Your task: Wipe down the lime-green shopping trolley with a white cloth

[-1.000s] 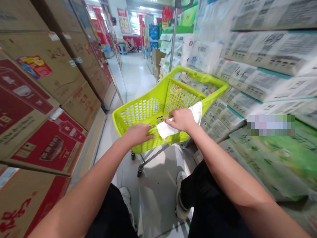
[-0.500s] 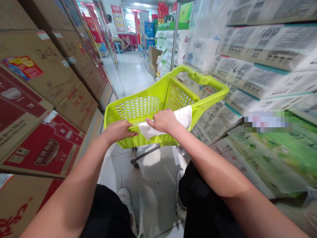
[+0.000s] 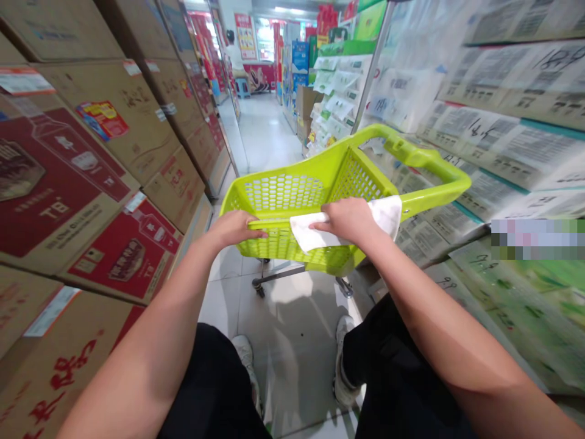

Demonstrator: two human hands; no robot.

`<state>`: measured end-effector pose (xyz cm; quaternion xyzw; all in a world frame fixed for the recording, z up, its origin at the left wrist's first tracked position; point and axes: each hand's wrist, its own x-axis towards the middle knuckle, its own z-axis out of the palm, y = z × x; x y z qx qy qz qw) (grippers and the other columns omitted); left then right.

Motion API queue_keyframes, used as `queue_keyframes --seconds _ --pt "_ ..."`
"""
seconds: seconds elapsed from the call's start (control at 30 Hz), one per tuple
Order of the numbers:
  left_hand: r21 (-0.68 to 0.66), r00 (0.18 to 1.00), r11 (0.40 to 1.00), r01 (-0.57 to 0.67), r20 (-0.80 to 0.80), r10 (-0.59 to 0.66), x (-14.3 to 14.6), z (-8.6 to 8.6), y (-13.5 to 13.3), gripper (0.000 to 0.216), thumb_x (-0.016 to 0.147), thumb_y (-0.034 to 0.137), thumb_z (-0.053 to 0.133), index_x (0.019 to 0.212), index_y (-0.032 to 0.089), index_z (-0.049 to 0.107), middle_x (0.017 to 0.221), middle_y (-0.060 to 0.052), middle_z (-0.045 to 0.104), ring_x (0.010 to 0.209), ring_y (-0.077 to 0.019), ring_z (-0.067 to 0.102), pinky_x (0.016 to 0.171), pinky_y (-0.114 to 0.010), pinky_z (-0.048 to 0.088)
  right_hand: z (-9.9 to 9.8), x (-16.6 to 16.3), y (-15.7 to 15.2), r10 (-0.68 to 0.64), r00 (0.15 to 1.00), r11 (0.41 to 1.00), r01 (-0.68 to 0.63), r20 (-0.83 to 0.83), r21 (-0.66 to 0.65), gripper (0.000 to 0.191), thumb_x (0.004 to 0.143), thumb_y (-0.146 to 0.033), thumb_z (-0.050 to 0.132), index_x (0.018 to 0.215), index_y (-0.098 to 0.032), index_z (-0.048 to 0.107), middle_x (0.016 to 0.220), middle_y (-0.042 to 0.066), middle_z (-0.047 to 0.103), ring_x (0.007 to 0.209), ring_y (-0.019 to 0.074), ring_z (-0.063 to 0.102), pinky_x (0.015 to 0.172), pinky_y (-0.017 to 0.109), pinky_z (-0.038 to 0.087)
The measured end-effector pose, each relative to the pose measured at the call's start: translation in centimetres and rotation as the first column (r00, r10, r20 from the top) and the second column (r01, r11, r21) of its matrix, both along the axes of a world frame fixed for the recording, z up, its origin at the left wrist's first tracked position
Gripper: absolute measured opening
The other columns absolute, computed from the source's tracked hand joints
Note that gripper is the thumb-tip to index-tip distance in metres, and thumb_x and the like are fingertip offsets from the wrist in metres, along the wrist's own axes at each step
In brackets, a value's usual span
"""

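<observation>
A lime-green plastic shopping cart (image 3: 283,195) stands on wheels in the aisle in front of me. My left hand (image 3: 235,227) grips its near rim, fingers curled over the edge. My right hand (image 3: 350,219) presses a white cloth (image 3: 386,213) flat against the same rim, the cloth draped across the rim to the right. The cart's handle (image 3: 411,155) rises at the far right. My legs in black trousers and my white shoes show below.
Stacked brown and red cardboard boxes (image 3: 91,164) line the left side. Wrapped packs of paper goods (image 3: 503,146) are piled on the right, close to the cart. A tiled aisle floor (image 3: 265,134) runs ahead toward distant shelves and posters.
The view has swung and the cart sits a little higher and further right in the picture. Both hands keep their places on the near rim, cloth still under the right.
</observation>
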<state>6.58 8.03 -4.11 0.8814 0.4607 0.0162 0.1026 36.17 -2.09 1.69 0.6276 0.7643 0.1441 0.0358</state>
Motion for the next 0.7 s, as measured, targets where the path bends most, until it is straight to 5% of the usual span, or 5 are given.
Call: queue_keyframes --seconds 0.27,0.53,0.7 --pt "0.19 1.0 0.981 0.022 -0.025 -0.017 2.8 -0.8 -2.2 0.051 0.092 0.066 0.057 0.106 0.022 0.077 0.104 -0.01 0.079 0.098 -0.0293 0.072 0.072 -0.033 0.044 -0.9 0.3 1.3 0.018 0.999 0.998 -0.015 0.049 -0.058 0.064 0.093 -0.074 0.054 0.099 -0.016 0.079 0.094 0.02 0.078 0.09 0.0337 0.075 0.074 0.037 0.049" --pt "0.168 0.996 0.982 0.083 0.022 -0.088 3.2 -0.7 -3.2 0.034 0.09 0.052 0.064 0.104 0.024 0.079 0.105 -0.011 0.079 0.097 -0.0303 0.072 0.073 -0.034 0.046 -2.4 -5.8 2.6 0.179 0.983 0.976 -0.183 -0.046 -0.121 0.062 0.097 -0.071 0.048 0.104 -0.017 0.079 0.099 0.019 0.078 0.097 0.0328 0.075 0.077 0.036 0.052" --pt "0.159 0.999 0.987 0.036 -0.001 -0.036 2.1 -0.5 -2.4 0.031 0.092 0.048 0.063 0.104 0.025 0.078 0.104 -0.009 0.078 0.098 -0.0286 0.072 0.075 -0.032 0.046 -2.2 -5.5 2.5 0.177 0.982 0.98 -0.183 -0.072 -0.084 0.05 0.099 -0.063 0.051 0.112 -0.022 0.076 0.099 0.015 0.079 0.096 0.0321 0.075 0.075 0.035 0.049"
